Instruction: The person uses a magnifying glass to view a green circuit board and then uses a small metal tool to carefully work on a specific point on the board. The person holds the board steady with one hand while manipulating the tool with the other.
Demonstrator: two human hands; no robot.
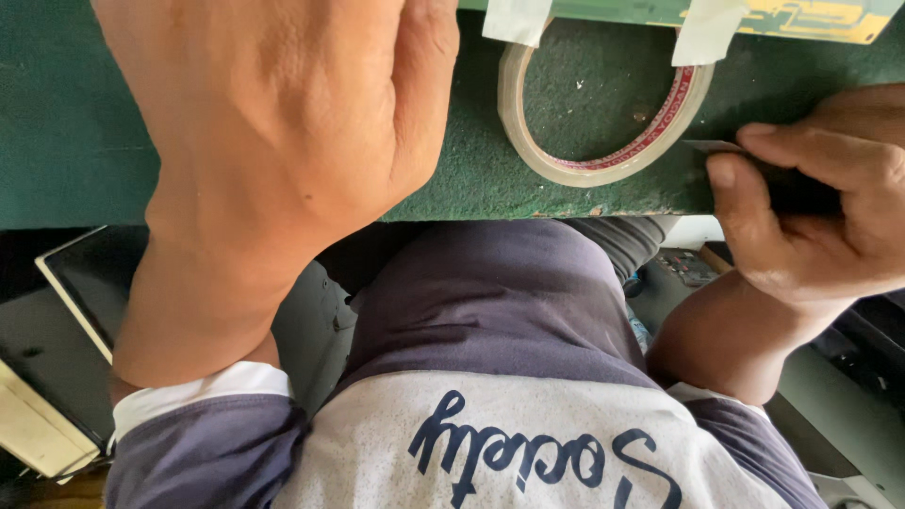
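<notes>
Gripping: right hand (811,221) pinches a thin dark flat piece (792,184) at the green counter (75,141) edge.
Left hand (283,113): back up; fingers hidden, state unclear.
Handling: piece likely light, stiff; hold by edges.
Nearby: tape roll (603,168).

Green table (57,141), beige red-lined tape roll (603,170)

The left hand (283,123) rests flat on the green tabletop (66,141). The right hand (820,217) pinches a thin dark piece (787,184) at the tabletop edge. A tape roll (603,170) lies between the hands, near a green board (641,11).
</notes>
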